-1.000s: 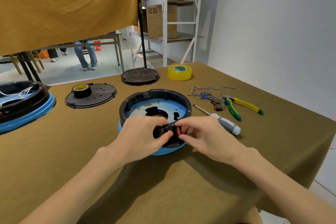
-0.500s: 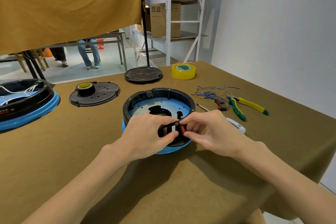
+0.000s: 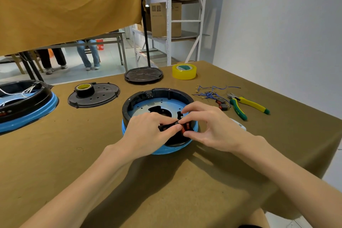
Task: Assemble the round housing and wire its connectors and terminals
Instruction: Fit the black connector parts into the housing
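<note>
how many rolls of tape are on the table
2. A wide yellow roll of tape stands at the far side of the brown table, and a smaller black roll with a yellow core sits on the black perforated round plate to the left.

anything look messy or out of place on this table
Only mildly: the blue wires lie in a loose tangle beside the pliers, and a black tape roll sits on a perforated cover plate.
</note>
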Demonstrator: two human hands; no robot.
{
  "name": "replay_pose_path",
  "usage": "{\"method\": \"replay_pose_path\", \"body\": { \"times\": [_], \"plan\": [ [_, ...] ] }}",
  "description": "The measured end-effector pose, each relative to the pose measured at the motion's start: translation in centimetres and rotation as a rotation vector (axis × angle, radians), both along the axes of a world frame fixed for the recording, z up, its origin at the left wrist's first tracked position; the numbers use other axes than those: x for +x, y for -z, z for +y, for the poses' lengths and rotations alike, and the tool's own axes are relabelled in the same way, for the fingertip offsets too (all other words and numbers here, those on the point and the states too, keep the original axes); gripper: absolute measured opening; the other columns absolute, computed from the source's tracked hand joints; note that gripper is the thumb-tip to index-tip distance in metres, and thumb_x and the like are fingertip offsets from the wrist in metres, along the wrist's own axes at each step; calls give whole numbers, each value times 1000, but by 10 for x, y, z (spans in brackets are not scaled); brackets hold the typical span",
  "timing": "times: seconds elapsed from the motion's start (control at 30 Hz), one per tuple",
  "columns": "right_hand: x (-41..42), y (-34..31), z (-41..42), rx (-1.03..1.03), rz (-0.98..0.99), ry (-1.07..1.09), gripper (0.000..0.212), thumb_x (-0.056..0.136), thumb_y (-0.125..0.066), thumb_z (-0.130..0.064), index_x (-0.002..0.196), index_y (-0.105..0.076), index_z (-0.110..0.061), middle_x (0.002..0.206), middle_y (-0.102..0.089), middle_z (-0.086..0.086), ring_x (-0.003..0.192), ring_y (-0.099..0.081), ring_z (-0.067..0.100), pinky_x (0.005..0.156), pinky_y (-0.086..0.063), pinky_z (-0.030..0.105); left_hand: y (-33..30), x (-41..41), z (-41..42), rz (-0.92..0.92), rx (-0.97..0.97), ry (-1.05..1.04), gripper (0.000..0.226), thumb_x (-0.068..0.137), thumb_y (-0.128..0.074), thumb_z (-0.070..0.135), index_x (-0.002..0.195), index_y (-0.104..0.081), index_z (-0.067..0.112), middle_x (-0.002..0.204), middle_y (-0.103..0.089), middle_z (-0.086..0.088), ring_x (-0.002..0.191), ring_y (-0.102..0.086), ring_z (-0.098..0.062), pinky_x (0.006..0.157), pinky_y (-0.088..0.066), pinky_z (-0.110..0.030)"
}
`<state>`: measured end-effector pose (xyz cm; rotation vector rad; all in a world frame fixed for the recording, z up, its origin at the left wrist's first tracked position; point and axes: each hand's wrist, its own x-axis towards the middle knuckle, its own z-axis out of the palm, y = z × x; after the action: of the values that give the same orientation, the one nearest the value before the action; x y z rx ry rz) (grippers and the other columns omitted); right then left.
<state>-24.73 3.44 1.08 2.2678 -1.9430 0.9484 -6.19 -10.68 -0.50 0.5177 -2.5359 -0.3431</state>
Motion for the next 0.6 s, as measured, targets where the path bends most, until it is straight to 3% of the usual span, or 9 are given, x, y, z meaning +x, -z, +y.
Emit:
{"method": "replay_pose_path", "body": {
  "times": [0.1,0.43,0.53,0.6],
  "plan": [
    [0,1,-1,-5,28,1,28,91,-77,-27,119,-77,-25,120,-70,-9,112,-64,7,97,-55,36,1,0,-2,1,-11,4,31,96,-50,65,121,-67,57,97,-76,28,91,-66,4,60,-56,-26],
    [-1,8,0,-12,110,-1,36,95,-70,-32,130,-69,-30,121,-66,-10,110,-61,7,90,-57,35,-2,1,0,-44,2,11,38,94,-45,68,124,-66,56,96,-76,26,88,-66,4,60,-57,-30],
    [-2,9,-1,-1,105,4,38,96,-66,-35,134,-66,-34,123,-65,-13,111,-60,5,91,-57,34,-7,-3,-6,-218,17,-68,59,93,-41,75,139,-59,44,116,-73,19,102,-67,-1,70,-55,-25],
    [-3,9,-2,5,99,7,36,95,-66,-37,131,-68,-34,121,-65,-14,111,-60,5,90,-57,35,-15,-10,-13,-368,93,-45,53,95,-42,73,127,-66,38,106,-74,12,93,-67,-5,71,-54,-29]
  ]
}}
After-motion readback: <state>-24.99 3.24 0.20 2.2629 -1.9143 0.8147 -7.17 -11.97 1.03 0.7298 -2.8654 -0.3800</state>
